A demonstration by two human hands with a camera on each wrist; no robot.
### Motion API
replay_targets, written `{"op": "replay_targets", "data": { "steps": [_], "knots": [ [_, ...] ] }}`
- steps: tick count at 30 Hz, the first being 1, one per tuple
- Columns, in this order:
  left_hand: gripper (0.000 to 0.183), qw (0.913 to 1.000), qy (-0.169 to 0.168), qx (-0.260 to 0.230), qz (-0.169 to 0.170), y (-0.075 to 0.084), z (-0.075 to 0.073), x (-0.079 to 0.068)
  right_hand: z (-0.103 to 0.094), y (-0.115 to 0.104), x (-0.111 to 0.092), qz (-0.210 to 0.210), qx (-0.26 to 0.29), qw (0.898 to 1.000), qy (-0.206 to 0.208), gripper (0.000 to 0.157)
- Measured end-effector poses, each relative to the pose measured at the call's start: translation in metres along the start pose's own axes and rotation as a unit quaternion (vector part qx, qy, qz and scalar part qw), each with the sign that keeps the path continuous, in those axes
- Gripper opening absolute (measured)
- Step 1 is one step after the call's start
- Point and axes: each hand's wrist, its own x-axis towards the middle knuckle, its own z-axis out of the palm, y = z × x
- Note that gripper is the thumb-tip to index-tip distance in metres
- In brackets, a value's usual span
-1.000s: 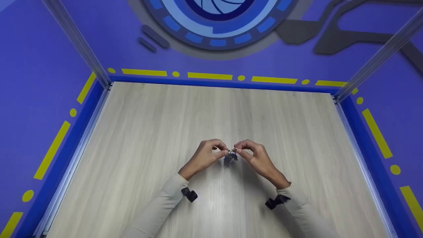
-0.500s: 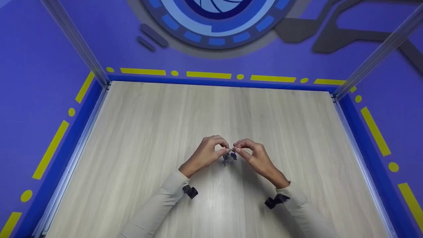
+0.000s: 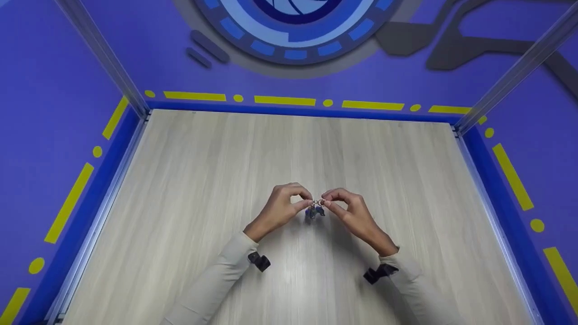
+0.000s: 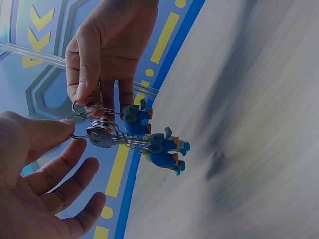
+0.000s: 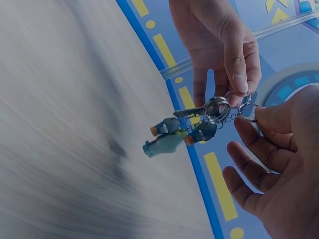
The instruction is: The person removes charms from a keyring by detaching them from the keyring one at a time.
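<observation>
Over the middle of the table, both hands hold a small bunch of key rings between them. My left hand (image 3: pixel 282 203) pinches a metal key ring (image 4: pixel 79 130) between thumb and index finger, its other fingers loosely spread. With thumb and fingertips, my right hand (image 3: pixel 354 214) pinches a linked split ring (image 5: pixel 247 109). A silver key (image 4: pixel 112 139) hangs from the rings, next to several coiled rings (image 5: pixel 217 109). Small blue-and-grey animal figurine charms (image 4: pixel 162 149) dangle below on short chains; another charm (image 4: pixel 135 118) hangs nearer the right hand. A pale teal charm (image 5: pixel 167 143) shows in the right wrist view.
The pale wood-grain table (image 3: pixel 216 162) is enclosed by blue printed walls (image 3: pixel 289 85) at the back and sides. Metal rails (image 3: pixel 113 189) run along its edges. A black wrist camera (image 3: pixel 259 262) sits on the left sleeve, another camera (image 3: pixel 380 273) on the right.
The left hand has risen slightly and the right hand has shifted a little to the right. Rings now show between the fingertips, and the hanging charms have swung. Both hands keep their pinch.
</observation>
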Motion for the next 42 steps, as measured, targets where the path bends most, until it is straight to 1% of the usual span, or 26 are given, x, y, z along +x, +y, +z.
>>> {"op": "replay_targets", "data": {
  "steps": [5, 9, 14, 20, 24, 29, 33, 36, 42],
  "knots": [
    [0.006, 0.9998, 0.008, -0.017, -0.006, 0.000, 0.002, -0.001, -0.001, 0.002, 0.000, -0.005, 0.008, 1.000, 0.006, 0.005],
    [0.006, 0.9995, 0.006, -0.025, -0.018, -0.002, 0.003, -0.002, 0.001, 0.004, 0.000, -0.005, 0.022, 1.000, 0.008, 0.004],
    [0.003, 0.9991, -0.015, -0.011, -0.038, -0.004, 0.003, -0.004, 0.003, 0.004, 0.000, -0.009, 0.033, 0.999, 0.007, 0.005],
    [0.007, 0.9983, -0.039, 0.005, -0.044, -0.005, 0.005, -0.004, 0.005, 0.006, -0.001, -0.021, 0.023, 0.999, 0.012, 0.006],
    [0.007, 0.9983, -0.042, 0.010, -0.038, -0.005, 0.006, -0.004, 0.005, 0.006, -0.002, -0.032, 0.013, 0.999, 0.013, 0.004],
    [0.005, 0.9987, -0.039, 0.028, -0.018, -0.003, 0.009, -0.002, 0.007, 0.007, -0.002, -0.043, -0.006, 0.999, 0.014, 0.004],
    [0.005, 0.9980, -0.037, 0.051, -0.007, -0.002, 0.010, 0.000, 0.008, 0.008, -0.003, -0.042, -0.015, 0.999, 0.012, 0.006],
    [0.004, 0.9977, -0.036, 0.058, 0.000, -0.001, 0.011, 0.000, 0.008, 0.008, -0.003, -0.044, -0.023, 0.999, 0.010, 0.006],
    [0.003, 0.9980, -0.028, 0.057, 0.004, -0.002, 0.009, 0.000, 0.007, 0.008, -0.002, -0.041, -0.027, 0.999, 0.007, 0.003]
  ]
}}
